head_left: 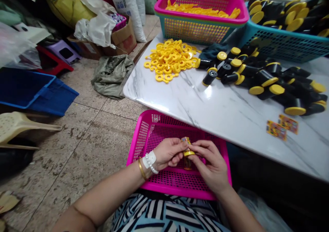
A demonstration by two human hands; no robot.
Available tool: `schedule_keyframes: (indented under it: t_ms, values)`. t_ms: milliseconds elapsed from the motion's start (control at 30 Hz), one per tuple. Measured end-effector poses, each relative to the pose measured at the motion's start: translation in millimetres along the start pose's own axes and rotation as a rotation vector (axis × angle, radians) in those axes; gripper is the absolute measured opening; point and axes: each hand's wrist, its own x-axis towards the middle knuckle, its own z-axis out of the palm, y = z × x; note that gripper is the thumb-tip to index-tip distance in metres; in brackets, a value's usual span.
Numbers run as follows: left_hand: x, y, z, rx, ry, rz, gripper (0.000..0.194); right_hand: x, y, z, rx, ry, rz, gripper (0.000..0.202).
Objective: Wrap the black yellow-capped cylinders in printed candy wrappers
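Note:
Between both hands is a small cylinder [189, 153] with a yellow rim and a colourful printed wrap, held above a pink basket [136, 139] on my lap. My left hand [168, 153] pinches it from the left, thumb on the printed side. My right hand [212, 163] grips it from the right with fingertips and thumb. Under it in the basket lies another small printed item [187, 164], partly hidden. On the table ahead is a heap of black cylinders [264, 76] with yellow ends. Two printed stickers [276, 130] lie at the table's right front.
A marbled white table [174, 98] spans the front. On it are a pile of yellow ring-shaped pieces [171, 59], a pink basket of yellow parts [200, 0] and a blue basket of cylinders [282, 43]. Blue crates [51, 95] and a cream stool [15, 125] stand at left.

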Motion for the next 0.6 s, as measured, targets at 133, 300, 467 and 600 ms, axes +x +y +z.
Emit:
schedule_keyframes:
  t_ms: [133, 300, 467, 600]
  values:
    - [1.3, -0.6, -1.9, -0.014, -0.093, -0.057, 0.043, -3.4, -5.3, 0.7, 0.020, 0.044, -0.031, 0.030]
    - [1.3, -1.5, -2.8, -0.005, -0.110, -0.069, 0.043, -4.6, -6.9, 0.9, -0.033, 0.047, -0.055, 0.032]
    - [1.7, -4.1, -3.8, -0.036, -0.173, -0.103, 0.046, -6.7, -7.1, -1.3, -0.046, 0.044, -0.065, 0.018]
    - [3.2, -8.1, -3.7, 0.088, -0.114, -0.054, 0.042, -10.4, -7.4, 2.8, -0.036, 0.092, -0.049, 0.015]
